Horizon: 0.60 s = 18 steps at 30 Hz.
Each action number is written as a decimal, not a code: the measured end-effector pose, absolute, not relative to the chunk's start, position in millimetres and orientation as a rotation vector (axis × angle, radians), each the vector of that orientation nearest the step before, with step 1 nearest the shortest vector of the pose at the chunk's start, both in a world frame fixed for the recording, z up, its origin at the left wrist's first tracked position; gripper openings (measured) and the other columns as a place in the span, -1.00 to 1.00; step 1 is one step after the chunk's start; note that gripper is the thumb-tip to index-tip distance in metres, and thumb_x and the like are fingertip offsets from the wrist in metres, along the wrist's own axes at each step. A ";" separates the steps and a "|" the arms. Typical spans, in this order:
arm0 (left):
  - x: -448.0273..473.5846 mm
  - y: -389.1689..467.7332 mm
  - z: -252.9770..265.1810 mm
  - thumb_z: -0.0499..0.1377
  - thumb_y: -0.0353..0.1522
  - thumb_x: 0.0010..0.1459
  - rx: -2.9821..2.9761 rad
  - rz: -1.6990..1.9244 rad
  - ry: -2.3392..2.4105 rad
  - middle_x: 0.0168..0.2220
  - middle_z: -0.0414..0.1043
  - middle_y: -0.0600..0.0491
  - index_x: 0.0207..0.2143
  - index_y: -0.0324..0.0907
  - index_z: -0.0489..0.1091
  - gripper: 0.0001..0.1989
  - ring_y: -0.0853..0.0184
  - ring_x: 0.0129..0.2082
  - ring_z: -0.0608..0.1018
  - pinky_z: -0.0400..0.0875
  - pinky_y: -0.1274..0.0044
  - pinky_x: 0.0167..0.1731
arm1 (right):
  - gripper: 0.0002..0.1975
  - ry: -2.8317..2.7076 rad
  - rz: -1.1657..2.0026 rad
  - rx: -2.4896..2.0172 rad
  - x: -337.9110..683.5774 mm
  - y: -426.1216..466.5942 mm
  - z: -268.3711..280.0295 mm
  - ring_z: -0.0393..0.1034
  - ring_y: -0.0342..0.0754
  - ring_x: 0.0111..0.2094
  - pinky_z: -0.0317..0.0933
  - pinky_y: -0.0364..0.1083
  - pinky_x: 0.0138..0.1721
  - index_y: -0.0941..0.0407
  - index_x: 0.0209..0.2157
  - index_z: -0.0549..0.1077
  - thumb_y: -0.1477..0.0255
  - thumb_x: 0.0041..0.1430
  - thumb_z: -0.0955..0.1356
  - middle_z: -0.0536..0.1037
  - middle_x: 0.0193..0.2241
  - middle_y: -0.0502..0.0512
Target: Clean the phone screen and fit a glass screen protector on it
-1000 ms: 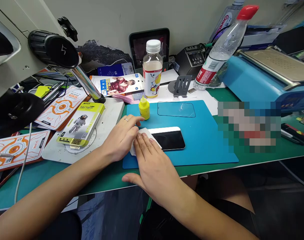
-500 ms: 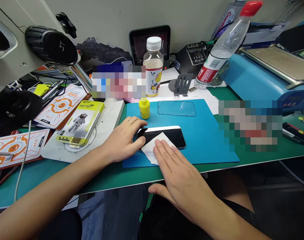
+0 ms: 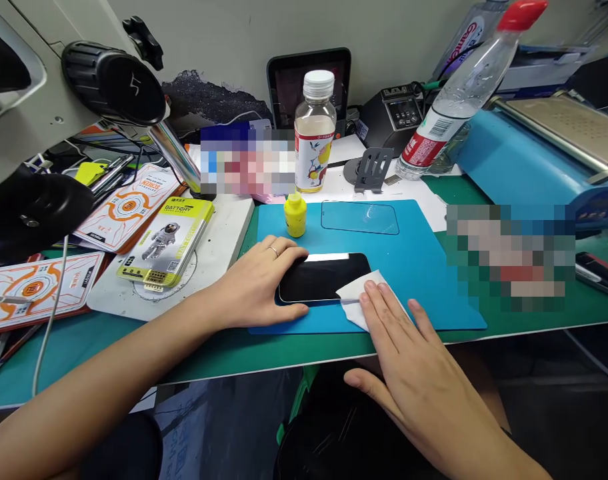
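A smartphone [image 3: 321, 279] with a dark screen lies face up on the blue mat [image 3: 424, 287]. My left hand [image 3: 264, 283] steadies its left end, thumb along the near edge and fingers at the far edge. Under the straight fingers of my right hand [image 3: 404, 347] is a folded white wipe [image 3: 357, 293], held by pressure against the phone's lower right corner and the mat; my right thumb sticks out apart from it. Behind the phone stand a small yellow bottle [image 3: 295, 217] and, lying flat, a clear screen protector [image 3: 360, 218] with a dark border.
A drink bottle [image 3: 315, 147] and a phone stand [image 3: 373, 170] are at the back. A red-capped water bottle [image 3: 449, 113] leans beside a blue machine [image 3: 514, 153]. Battery packs [image 3: 169, 240] and a microscope-like arm [image 3: 114, 83] crowd the left. Two patches are blurred out.
My right hand and the wipe have slid right across the phone to its right end. My left thumb has moved from the screen to the near edge. The view has shifted slightly.
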State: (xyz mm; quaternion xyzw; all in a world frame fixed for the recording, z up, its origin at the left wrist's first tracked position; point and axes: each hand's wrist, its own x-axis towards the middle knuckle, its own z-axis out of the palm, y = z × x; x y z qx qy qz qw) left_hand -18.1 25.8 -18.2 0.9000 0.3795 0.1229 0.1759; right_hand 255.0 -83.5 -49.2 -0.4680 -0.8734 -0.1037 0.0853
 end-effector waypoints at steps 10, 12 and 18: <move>-17.2 24.9 -17.1 0.27 -0.12 0.17 2.504 0.358 1.063 0.19 0.37 -0.22 0.28 -0.28 0.20 -0.27 0.00 0.11 0.42 0.38 0.13 0.17 | 0.02 -2.557 -0.224 -1.357 198.6 -73.3 -43.4 0.29 0.40 0.33 0.23 0.26 0.30 0.56 0.26 0.33 -0.17 0.34 0.12 0.32 0.31 0.68; -19.0 25.2 -17.4 0.14 -0.21 0.24 2.442 0.394 1.050 0.19 0.37 -0.20 0.30 -0.27 0.17 -0.37 0.03 0.13 0.41 0.36 0.15 0.19 | 0.03 -2.544 -0.136 -1.342 185.6 -68.2 -44.7 0.24 0.39 0.36 0.22 0.22 0.33 0.56 0.28 0.32 -0.18 0.32 0.14 0.29 0.33 0.66; -23.1 28.7 -21.1 -0.12 -0.30 0.35 2.306 0.510 1.061 0.14 0.40 -0.16 0.25 -0.26 0.24 -0.51 0.08 0.15 0.39 0.30 0.20 0.20 | 0.10 -2.577 0.084 -1.255 160.4 -58.1 -45.3 0.14 0.35 0.41 0.14 0.20 0.39 0.53 0.35 0.21 -0.22 0.25 0.18 0.20 0.38 0.63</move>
